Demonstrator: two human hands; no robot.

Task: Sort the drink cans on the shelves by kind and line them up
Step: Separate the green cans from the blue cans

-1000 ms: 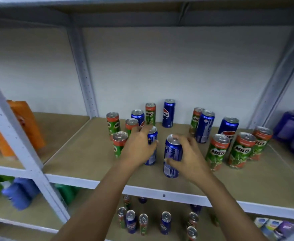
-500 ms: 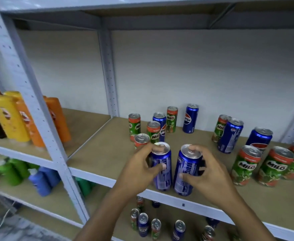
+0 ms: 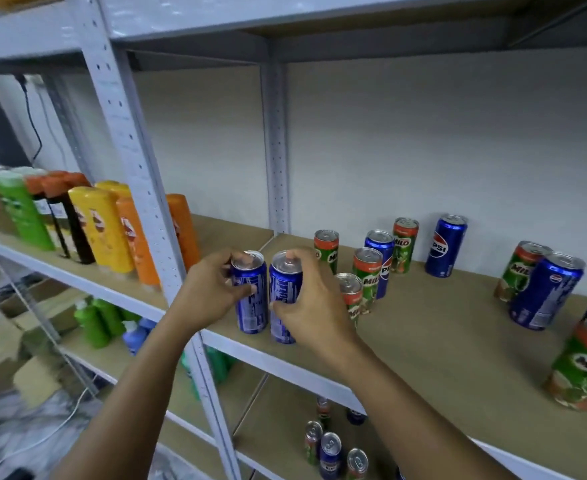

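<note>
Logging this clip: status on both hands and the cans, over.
Left hand grips one blue Pepsi can, right hand another blue Pepsi can. Both upright, side by side near shelf front. Milo cans mixed with Pepsi behind.

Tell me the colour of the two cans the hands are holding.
Both cans, left one and right one, are blue with silver tops, seen in the head view.

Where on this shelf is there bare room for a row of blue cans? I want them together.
Bare board runs along the front edge of the shelf, between the right hand and the big green can far right. It is crowded behind the hands, where green cans and blue cans stand mixed.
</note>
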